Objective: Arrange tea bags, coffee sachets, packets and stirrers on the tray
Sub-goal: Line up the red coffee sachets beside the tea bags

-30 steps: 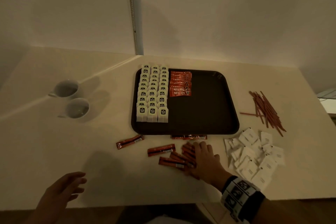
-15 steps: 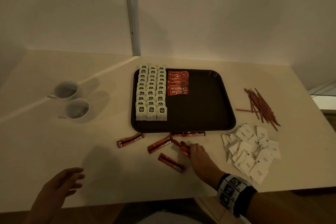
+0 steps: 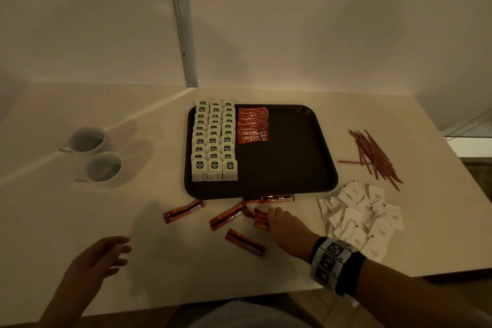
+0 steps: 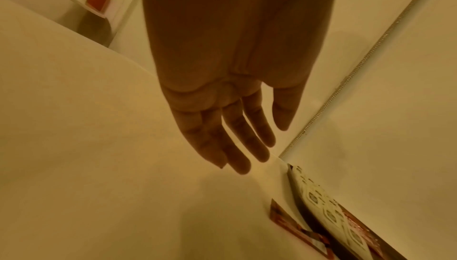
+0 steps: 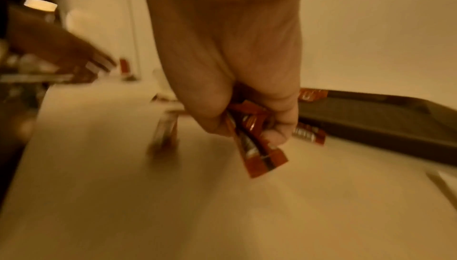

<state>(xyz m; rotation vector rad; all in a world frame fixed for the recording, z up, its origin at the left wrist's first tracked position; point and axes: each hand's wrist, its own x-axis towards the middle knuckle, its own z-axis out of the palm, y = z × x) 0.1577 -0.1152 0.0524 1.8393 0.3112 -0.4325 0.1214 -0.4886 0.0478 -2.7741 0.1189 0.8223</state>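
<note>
Head view: tray (image 3: 306, 168) at centre; tea bags (image 3: 214, 141) in three columns along its 9 o'clock side, coffee sachets (image 3: 253, 125) stacked beside them; loose sachets (image 3: 183, 211) on the table at 6 o'clock; stirrers (image 3: 375, 154) at 3 o'clock; white packets (image 3: 359, 217) at 4 o'clock.
Left wrist view: left hand (image 4: 230, 107) above the table, fingers straight and relaxed, holding nothing.
Right wrist view: right hand (image 5: 237, 80) fingers curled round a bunch of held sachets (image 5: 257, 147), just beside the tray's near edge.

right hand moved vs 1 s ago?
Yes. The right hand has pulled back from the tray's near edge toward the person, now gripping a bunch of coffee sachets.
</note>
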